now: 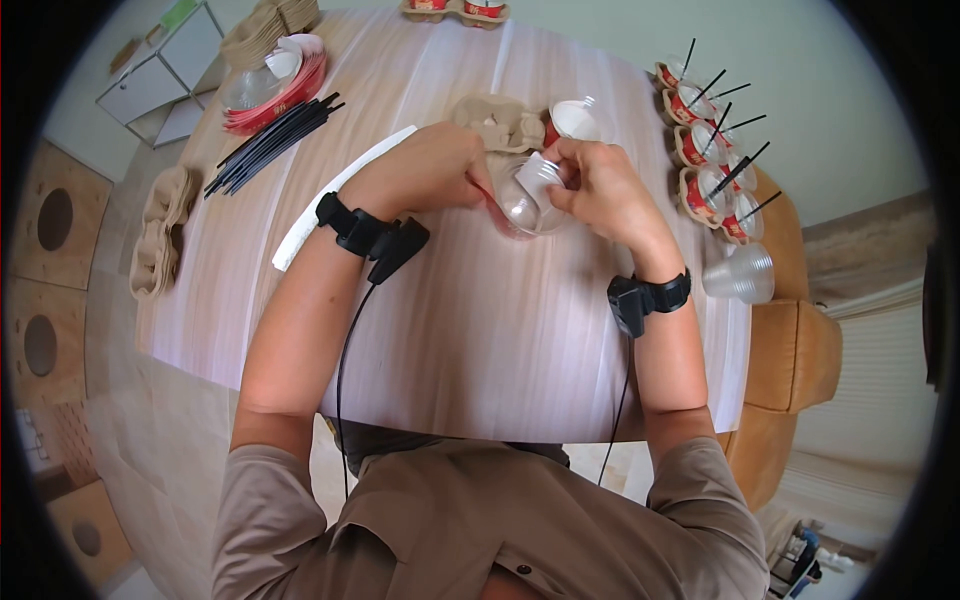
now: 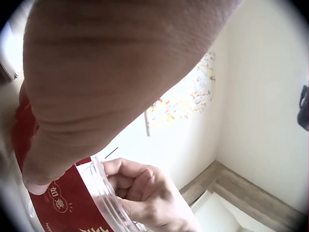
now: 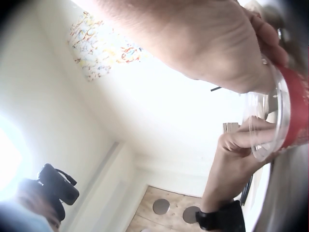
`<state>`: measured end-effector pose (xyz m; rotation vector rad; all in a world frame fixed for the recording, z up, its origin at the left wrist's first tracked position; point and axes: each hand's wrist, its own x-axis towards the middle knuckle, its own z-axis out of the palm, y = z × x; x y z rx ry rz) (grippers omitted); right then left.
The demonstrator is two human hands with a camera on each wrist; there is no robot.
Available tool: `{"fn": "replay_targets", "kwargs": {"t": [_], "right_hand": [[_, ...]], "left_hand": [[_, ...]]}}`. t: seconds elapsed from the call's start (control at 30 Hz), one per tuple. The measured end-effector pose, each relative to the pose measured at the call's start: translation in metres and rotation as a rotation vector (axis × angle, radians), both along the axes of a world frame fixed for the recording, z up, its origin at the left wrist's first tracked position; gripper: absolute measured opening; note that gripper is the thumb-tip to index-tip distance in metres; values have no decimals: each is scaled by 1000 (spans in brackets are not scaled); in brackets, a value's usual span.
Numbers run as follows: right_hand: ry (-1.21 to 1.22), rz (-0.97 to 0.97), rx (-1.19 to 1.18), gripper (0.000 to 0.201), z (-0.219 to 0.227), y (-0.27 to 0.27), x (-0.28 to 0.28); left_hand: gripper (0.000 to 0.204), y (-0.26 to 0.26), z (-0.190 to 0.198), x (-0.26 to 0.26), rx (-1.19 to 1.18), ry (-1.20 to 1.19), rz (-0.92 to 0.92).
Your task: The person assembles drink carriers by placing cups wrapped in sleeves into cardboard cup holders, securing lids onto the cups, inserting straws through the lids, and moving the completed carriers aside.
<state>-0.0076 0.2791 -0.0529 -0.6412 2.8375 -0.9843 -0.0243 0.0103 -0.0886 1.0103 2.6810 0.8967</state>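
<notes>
A clear plastic cup (image 3: pixel 281 116) with a wide rim stands low over the table between the two hands. Around its side runs a red printed paper sleeve (image 2: pixel 72 203). My left hand (image 1: pixel 440 168) grips the sleeved side, its thumb against the red paper in the left wrist view. My right hand (image 1: pixel 600 185) pinches a white piece (image 1: pixel 538 172) at the cup's mouth; I cannot tell its kind. The right fingers reach over the rim in the right wrist view. Right behind the cup are another red-sleeved cup (image 1: pixel 574 122) and a moulded cup carrier (image 1: pixel 490 115).
Black straws (image 1: pixel 270 145) lie at the left near a stack of red sleeves (image 1: pixel 290 95). A white strip (image 1: pixel 335 200) lies beside the left forearm. Sleeved cups with straws (image 1: pixel 705 145) line the right edge, near stacked clear cups (image 1: pixel 740 274). Another carrier (image 1: pixel 163 230) sits far left.
</notes>
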Motion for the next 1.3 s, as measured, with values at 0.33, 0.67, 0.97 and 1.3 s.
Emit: {"fn": "replay_targets", "kwargs": {"t": [0.33,0.67,0.97,1.3], "right_hand": [[-14,134,-131,15,-14,-5,0],[-22,179,-153,16,-15,-10,1],[112,213,-136,16,-13,-16,5],[83,208,-214,31,-9,-20,9]], "left_hand": [[16,-11,-3,-5,259,-213,-21],[13,-13,-10,-8,283,-600,-38],[17,-14,-13,-6,349,-777,-112],[17,-10,-24,-7,423,-893,-79]]}}
